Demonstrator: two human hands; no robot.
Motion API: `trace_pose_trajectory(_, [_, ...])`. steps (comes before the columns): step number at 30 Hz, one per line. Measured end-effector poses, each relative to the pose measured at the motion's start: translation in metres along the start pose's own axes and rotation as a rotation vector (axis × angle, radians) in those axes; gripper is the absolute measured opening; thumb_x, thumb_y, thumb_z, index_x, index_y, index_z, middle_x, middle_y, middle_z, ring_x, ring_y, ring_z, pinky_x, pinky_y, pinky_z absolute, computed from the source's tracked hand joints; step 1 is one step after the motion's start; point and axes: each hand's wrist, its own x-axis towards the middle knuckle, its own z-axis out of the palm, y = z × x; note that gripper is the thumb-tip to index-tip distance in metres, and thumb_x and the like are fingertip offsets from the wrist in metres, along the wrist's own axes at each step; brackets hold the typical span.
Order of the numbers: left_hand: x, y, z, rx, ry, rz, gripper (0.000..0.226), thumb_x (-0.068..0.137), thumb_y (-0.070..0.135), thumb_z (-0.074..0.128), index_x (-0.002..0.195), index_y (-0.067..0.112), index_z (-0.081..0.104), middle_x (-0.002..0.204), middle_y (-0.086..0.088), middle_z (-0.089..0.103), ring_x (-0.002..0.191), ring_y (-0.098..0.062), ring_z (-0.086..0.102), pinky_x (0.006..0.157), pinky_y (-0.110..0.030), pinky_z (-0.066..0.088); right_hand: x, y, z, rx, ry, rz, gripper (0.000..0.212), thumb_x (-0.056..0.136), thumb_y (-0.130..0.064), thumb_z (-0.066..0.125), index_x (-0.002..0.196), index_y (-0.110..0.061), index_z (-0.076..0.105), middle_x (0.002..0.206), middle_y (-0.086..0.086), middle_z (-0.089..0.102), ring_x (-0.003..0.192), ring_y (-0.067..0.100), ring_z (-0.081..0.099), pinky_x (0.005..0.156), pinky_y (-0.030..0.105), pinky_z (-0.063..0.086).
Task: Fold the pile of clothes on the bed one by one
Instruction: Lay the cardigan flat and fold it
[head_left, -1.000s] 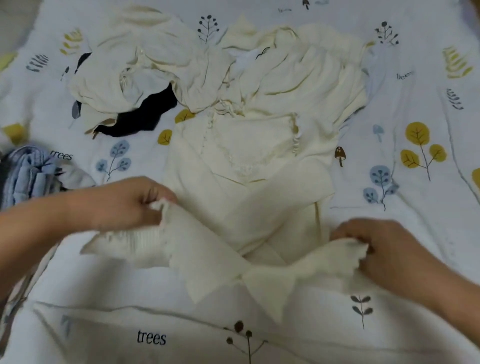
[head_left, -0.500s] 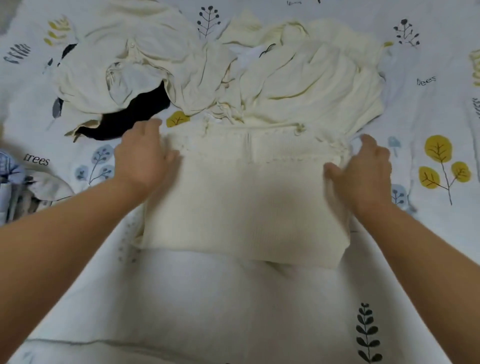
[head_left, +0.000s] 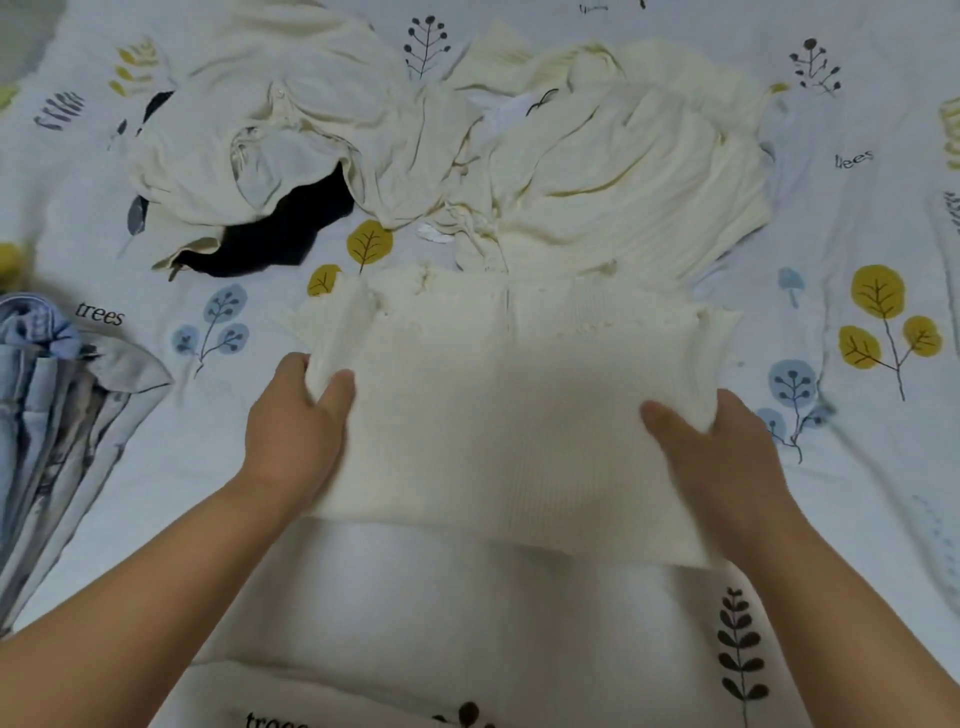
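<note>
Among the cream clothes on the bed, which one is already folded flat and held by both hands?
The ribbed cream knit garment nearest the person: the left hand and right hand grip its side edges. The other cream clothes lie crumpled behind it, untouched.

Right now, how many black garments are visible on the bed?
1. A black garment lies at the left of the unfolded cream clothes pile, mostly covered by it, beyond the left hand. Others may be hidden beneath the pile.
</note>
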Motion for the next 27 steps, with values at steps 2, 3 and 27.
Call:
trace_pose_trajectory(2, [-0.022,-0.010,-0.013,-0.012,-0.001,0.036,0.017,0.094,0.027,0.048,0.081,0.016,0.049,0.072,0.005,0.056,0.068,-0.013,0.051,0.057,-0.030,0.033,-0.019,0.006,-0.011,-0.012,-0.040,0.015,0.013,0.085,-0.041,0.057,0.082,-0.028,0.059,0.076,-0.016,0.065,0.073,0.002,0.057,0.056,0.021,0.037])
trace_pose_trajectory(3, [-0.036,-0.017,-0.019,-0.018,-0.010,0.034,0.018,0.094,0.026,0.048,0.078,0.018,0.051,0.071,0.004,0.059,0.068,-0.009,0.053,0.057,-0.026,0.035,-0.029,0.011,-0.015,-0.017,-0.051,0.033,0.017,0.085,-0.042,0.056,0.076,-0.029,0.061,0.069,-0.017,0.067,0.071,0.001,0.059,0.056,0.021,0.038])
trace_pose_trajectory(27, [-0.024,-0.029,0.005,0.421,0.220,-0.067,0.035,0.093,0.025,0.051,0.115,-0.002,0.051,0.121,-0.028,0.047,0.113,-0.043,0.041,0.090,-0.050,0.033,-0.007,0.031,0.002,-0.453,0.331,0.080,0.045,0.095,-0.032,0.046,0.129,-0.003,0.042,0.130,0.026,0.041,0.123,0.039,0.034,0.098,0.048,0.031])
